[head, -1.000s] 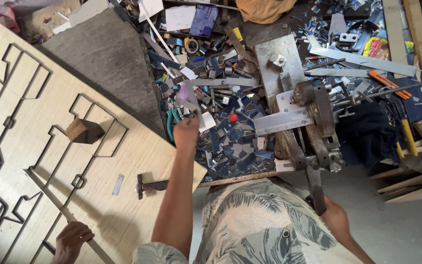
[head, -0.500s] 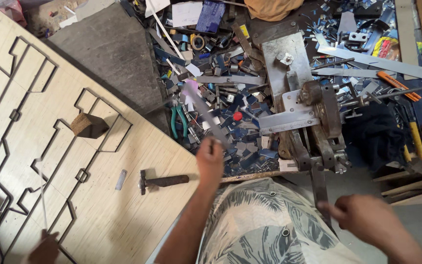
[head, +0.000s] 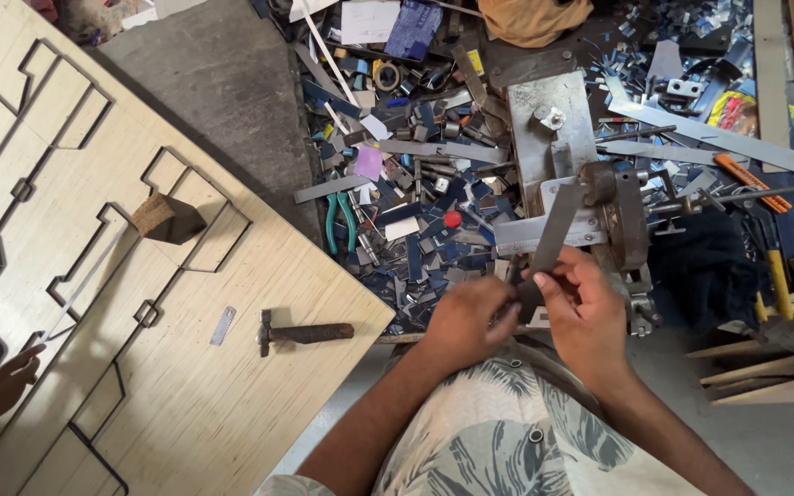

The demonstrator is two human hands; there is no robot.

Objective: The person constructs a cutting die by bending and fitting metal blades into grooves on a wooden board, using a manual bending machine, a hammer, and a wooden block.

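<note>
While both hands pinch metal strip, hammer idle.

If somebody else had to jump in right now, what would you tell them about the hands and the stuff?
Left hand and right hand: both pinch the near end of a flat metal strip, which slants up toward the bench vise.
Hammer lies untouched on the plywood board, beside a small metal piece. Green-handled pliers lie among the metal scraps.
Another person's hand rests at the board's left edge.
Done: strip picked up. Whether it is clamped, I cannot tell.
</note>
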